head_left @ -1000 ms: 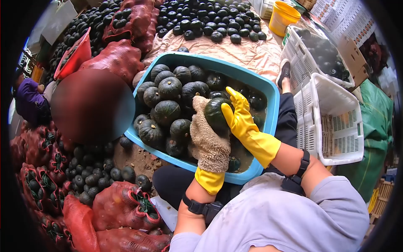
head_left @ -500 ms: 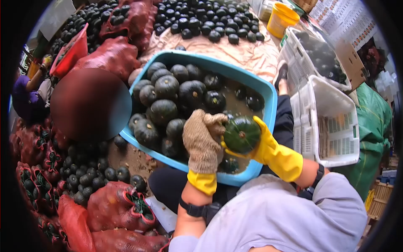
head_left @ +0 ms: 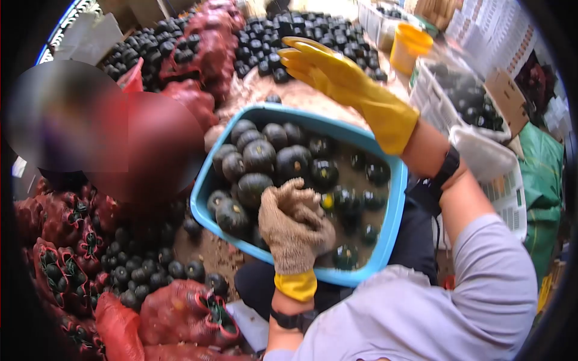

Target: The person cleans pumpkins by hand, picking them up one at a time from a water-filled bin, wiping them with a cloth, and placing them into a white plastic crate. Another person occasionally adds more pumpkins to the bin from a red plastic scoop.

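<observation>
My right hand (head_left: pixel 346 81), in a yellow rubber glove, is raised past the far rim of the blue tub (head_left: pixel 392 240). Its fingers are stretched out and hold nothing. My left hand (head_left: pixel 295 225) wears a beige knit glove over a yellow one. It hovers above the near part of the tub, fingers loosely bent and apart, with nothing visible in it. Dark green kabocha squashes (head_left: pixel 259 155) are heaped in the tub's left half. On the right, more squashes (head_left: pixel 346 256) sit partly under murky water.
Beyond the tub, many squashes (head_left: pixel 301 30) lie on a pale cloth. Red mesh sacks (head_left: pixel 180 313) and loose squashes (head_left: pixel 138 274) lie on the left. A yellow bucket (head_left: pixel 411 45), white crates (head_left: pixel 439 96) and a green sack (head_left: pixel 539 162) stand on the right. Part of the left is blurred.
My right hand has let go of the green kabocha squash and swung up and away from me. The left hand, no longer against that squash, stays over the tub. The view has shifted.
</observation>
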`<state>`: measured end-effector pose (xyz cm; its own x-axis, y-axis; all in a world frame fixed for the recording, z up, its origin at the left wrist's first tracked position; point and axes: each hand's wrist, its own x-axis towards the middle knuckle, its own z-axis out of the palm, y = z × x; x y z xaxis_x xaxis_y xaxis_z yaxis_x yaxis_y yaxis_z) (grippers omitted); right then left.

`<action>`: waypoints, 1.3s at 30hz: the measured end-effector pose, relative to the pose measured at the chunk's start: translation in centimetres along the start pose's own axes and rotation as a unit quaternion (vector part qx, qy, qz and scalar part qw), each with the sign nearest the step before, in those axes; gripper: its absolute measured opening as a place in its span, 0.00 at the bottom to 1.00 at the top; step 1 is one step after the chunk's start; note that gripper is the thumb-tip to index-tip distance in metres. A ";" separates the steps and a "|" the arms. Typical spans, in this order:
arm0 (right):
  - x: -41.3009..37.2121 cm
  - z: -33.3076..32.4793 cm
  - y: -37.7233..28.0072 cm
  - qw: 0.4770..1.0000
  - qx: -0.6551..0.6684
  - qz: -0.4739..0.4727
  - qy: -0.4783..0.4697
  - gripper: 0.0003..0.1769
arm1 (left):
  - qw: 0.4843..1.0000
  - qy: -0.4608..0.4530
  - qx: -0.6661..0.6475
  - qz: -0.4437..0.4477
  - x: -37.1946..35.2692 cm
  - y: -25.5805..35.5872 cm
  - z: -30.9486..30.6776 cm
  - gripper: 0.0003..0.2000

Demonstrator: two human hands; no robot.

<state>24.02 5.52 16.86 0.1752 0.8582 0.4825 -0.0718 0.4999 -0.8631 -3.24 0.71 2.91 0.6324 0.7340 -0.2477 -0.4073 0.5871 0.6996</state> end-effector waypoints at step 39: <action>-24.0 7.6 5.1 0.968 -0.175 0.174 0.052 0.33 | 0.642 -0.134 0.653 0.379 0.6 -1.0 3.0 0.31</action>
<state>11.97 -11.60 2.03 0.2991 0.9423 0.1507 0.1891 0.0963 -0.9772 -0.42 -0.45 4.08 0.7409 0.4512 0.4975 0.1230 -0.8194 0.5599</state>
